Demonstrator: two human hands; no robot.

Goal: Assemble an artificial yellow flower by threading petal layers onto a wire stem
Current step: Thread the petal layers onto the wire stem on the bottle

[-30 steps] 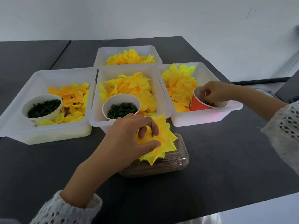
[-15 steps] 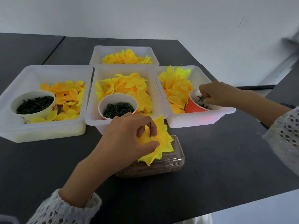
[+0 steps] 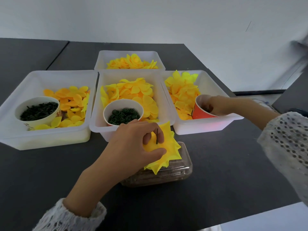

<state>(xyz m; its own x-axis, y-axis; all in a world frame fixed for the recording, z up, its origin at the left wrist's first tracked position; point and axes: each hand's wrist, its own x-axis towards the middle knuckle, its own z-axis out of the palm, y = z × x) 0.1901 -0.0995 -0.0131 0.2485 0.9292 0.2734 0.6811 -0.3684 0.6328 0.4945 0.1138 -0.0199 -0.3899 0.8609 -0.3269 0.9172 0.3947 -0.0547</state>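
Note:
My left hand pinches a stack of yellow petal layers threaded on a dark wire stem, whose tip pokes up between my fingers. The flower sits over a clear plastic box on the black table. My right hand reaches into a red paper cup in the right white tray; its fingertips are hidden inside the cup. Loose yellow petals fill that tray beside the cup.
The middle white tray holds petals and a cup of green rings. A left tray has orange-yellow petals and a bowl of dark pieces. A back tray holds more petals. The table edge runs along the right.
My right hand had lifted to the cup's rim with a small green piece, and now it dips back inside the cup. My left hand keeps its hold on the flower.

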